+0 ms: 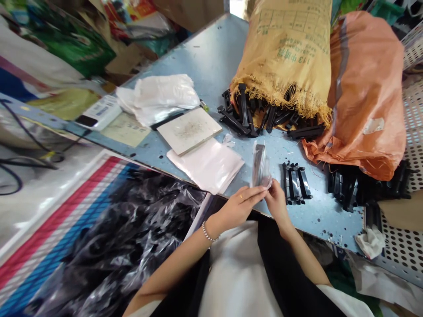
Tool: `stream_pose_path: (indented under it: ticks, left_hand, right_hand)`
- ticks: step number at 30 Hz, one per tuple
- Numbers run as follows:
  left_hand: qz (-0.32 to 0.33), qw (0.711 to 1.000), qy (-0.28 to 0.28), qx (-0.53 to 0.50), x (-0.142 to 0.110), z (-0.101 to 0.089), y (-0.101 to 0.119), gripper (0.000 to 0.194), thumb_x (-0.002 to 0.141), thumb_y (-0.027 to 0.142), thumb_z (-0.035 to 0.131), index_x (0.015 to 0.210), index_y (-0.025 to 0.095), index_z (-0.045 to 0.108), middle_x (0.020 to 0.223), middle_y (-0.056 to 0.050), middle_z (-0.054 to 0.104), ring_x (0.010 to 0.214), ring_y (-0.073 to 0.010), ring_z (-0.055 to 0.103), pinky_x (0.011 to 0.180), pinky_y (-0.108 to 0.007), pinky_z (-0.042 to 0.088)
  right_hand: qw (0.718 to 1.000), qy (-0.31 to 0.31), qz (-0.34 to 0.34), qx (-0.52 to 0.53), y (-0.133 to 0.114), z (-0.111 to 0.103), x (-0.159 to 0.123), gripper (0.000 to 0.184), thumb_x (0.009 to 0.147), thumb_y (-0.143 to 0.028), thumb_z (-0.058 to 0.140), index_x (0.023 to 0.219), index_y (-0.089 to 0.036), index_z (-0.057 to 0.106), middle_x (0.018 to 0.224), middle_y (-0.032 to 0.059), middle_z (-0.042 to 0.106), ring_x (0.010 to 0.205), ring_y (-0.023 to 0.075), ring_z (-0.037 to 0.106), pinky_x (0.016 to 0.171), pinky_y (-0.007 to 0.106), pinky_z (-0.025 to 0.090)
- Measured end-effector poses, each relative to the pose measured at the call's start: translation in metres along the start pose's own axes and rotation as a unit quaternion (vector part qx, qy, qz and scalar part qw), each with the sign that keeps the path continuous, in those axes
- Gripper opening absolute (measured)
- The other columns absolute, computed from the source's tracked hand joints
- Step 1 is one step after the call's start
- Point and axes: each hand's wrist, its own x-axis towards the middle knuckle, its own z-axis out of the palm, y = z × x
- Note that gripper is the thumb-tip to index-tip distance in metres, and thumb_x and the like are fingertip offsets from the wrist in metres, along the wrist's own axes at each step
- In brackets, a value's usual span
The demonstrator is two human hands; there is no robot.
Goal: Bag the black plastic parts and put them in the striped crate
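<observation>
Blue speckled table (pixel 211 57) spans view; yellow sack (pixel 287 48) at 1 o'clock, striped bag (pixel 82 220) of wrapped black parts at 8. Clear packet (pixel 260 163) with black parts at table's near edge, long axis near 12–6; left hand (pixel 239 204) and right hand (pixel 276 198) both pinch its lower end.

Only a narrow gap lies between the clear packet (pixel 259 164) I hold and the black pieces (pixel 243 108) at the mouth of the yellow sack (pixel 286 48), which blocks the way straight ahead; the orange sack (pixel 370 97) closes off the far right. I can pass over the low row of black strips (pixel 295 184) beside my right hand (pixel 276 200). Beyond the white bundle (pixel 167 94) on my left, the blue table (pixel 211 57) opens up
</observation>
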Motion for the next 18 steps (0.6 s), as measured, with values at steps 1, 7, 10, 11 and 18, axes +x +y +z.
stream_pose_path:
  ticks: [1,7,10,11,18]
  left_hand:
    - [-0.004,1.000,-0.019,0.000,0.000,0.000,0.000,0.064,0.096,0.009,0.043,0.156,0.025,0.026,0.139,-0.016,0.056,0.126,-0.0232,0.058,0.101,-0.041,0.054]
    - [-0.115,0.992,0.005,0.056,-0.014,-0.040,0.008,0.032,0.095,0.020,0.054,0.127,0.025,0.059,0.117,-0.008,0.067,0.106,-0.0206,0.066,0.096,-0.037,0.057]
    - [-0.235,0.959,0.049,0.151,-0.058,-0.095,0.002,0.023,0.093,0.033,0.059,0.115,0.029,0.064,0.111,-0.005,0.069,0.101,-0.0234,0.067,0.093,-0.041,0.057]
    - [-0.277,0.940,0.055,0.192,-0.080,-0.114,-0.006,0.023,0.092,0.038,0.058,0.112,0.030,0.065,0.110,-0.004,0.069,0.100,-0.0258,0.067,0.093,-0.045,0.057]
    - [-0.470,0.808,0.026,0.356,-0.193,-0.156,-0.081,0.025,0.080,0.044,0.055,0.085,0.022,0.067,0.075,-0.007,0.066,0.076,-0.0319,0.066,0.071,-0.049,0.057]
  right_hand:
    - [0.999,0.005,-0.016,-0.044,-0.002,0.002,-0.003,0.019,0.088,-0.036,0.063,0.099,-0.021,0.062,0.087,0.0011,0.065,0.079,0.0161,0.060,0.074,0.029,0.051]
    - [0.979,-0.171,-0.063,-0.088,-0.018,-0.007,-0.019,0.028,0.095,-0.036,0.057,0.120,-0.025,0.063,0.116,0.0063,0.066,0.100,0.0188,0.065,0.087,0.032,0.053]
    - [0.960,-0.115,-0.071,-0.245,-0.024,-0.047,-0.013,0.030,0.097,-0.039,0.053,0.119,-0.023,0.064,0.112,0.0092,0.066,0.096,0.0211,0.065,0.084,0.035,0.052]
    - [0.940,-0.058,-0.058,-0.330,-0.024,-0.063,-0.011,0.030,0.097,-0.039,0.053,0.117,-0.021,0.065,0.110,0.0106,0.065,0.095,0.0227,0.065,0.082,0.037,0.052]
    - [0.776,-0.002,0.038,-0.629,-0.016,-0.106,-0.004,0.033,0.094,-0.029,0.055,0.125,-0.016,0.054,0.122,0.0158,0.059,0.098,0.0279,0.065,0.070,0.034,0.048]
